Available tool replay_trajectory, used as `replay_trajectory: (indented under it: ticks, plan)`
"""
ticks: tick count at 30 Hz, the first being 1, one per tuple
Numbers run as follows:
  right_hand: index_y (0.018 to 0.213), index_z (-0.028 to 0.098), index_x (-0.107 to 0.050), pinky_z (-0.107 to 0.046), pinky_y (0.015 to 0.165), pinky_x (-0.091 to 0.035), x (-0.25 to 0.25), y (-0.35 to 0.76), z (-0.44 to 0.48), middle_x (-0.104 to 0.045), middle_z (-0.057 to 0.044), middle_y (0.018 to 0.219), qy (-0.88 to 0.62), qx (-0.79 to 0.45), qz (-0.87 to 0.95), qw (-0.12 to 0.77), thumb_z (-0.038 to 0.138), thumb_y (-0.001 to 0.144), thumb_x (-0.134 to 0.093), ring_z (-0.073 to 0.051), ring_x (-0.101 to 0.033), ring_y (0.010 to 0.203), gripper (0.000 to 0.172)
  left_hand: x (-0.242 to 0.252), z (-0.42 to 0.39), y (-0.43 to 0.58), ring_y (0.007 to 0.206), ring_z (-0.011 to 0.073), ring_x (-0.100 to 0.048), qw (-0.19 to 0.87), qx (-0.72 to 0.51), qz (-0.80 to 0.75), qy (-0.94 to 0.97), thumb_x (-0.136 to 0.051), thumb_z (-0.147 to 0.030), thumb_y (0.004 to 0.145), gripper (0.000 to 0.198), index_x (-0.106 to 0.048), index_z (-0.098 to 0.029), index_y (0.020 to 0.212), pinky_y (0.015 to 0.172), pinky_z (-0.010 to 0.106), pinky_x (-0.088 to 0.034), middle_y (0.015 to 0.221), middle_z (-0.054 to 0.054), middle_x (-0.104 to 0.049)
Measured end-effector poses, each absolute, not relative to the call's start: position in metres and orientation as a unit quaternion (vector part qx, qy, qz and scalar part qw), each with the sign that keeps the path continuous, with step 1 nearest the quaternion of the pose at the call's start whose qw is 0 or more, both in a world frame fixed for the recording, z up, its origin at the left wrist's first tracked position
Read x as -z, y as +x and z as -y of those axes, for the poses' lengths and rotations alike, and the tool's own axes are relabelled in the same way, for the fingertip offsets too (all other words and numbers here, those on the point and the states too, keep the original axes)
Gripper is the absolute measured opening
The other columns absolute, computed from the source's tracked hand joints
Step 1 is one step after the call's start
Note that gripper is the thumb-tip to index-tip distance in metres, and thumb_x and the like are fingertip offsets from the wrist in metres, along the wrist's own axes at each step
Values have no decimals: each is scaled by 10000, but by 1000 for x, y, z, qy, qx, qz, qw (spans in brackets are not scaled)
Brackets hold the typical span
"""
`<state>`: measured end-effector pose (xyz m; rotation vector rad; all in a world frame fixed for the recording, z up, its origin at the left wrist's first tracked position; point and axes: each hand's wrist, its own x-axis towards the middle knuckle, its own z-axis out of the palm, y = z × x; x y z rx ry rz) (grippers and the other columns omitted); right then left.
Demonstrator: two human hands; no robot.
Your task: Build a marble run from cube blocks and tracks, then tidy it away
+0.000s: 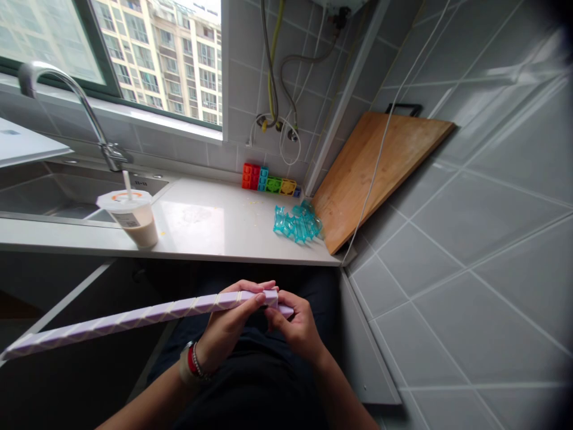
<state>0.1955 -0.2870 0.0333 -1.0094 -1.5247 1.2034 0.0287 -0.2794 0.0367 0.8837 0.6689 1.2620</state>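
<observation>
A long snake twist puzzle, lavender with pale cream bands, stretches almost straight from the lower left to my lap. My left hand is wrapped around it near its right end, thumb on top. At that end, my right hand pinches the last lavender piece, which bends off below the straight run. Part of this end is hidden by my fingers. Both hands are low, in front of the counter's front edge.
On the white counter stand a drink cup with a straw and a row of coloured block-like pieces. A see-through teal plastic thing lies beside a leaning wooden board. A sink with a faucet is left; a tiled wall, right.
</observation>
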Motion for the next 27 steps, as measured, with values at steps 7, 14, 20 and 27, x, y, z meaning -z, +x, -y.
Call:
replay_trajectory:
  ticks: [7,14,20,27]
  plan:
    - [1067,237,-760,-284,652,-485,-26,192,288,-625,-27,856,-468,-258,694,482,350,911,-732,-163,-583,728,195,-42,283,26,1157,342,-719,636,-574,-337,391,-826,-305,834,196,-737,-150,915,1053,478,-540,1202,154,-772]
    - [1253,309,-742,-350,714,-556,9,193,287,-640,-81,952,-497,-82,648,571,300,934,-695,-210,-626,799,323,-47,289,37,1157,321,-722,627,-590,-337,382,-818,-329,844,198,-735,-159,901,1079,459,-520,1169,132,-787]
    - [1300,302,-693,-368,694,-583,15,202,285,-680,-73,915,-446,-121,653,599,344,840,-814,-230,-645,781,478,-43,280,33,1076,324,-750,630,-582,-354,373,-791,-401,865,266,-738,-142,890,954,431,-586,1103,145,-801]
    - [1160,165,-697,-295,608,-588,-5,191,287,-764,-115,978,-407,-478,550,552,557,942,-647,-197,-712,737,452,-43,276,23,1134,315,-729,615,-599,-334,389,-806,-354,859,232,-730,-151,941,1032,433,-547,1211,151,-768]
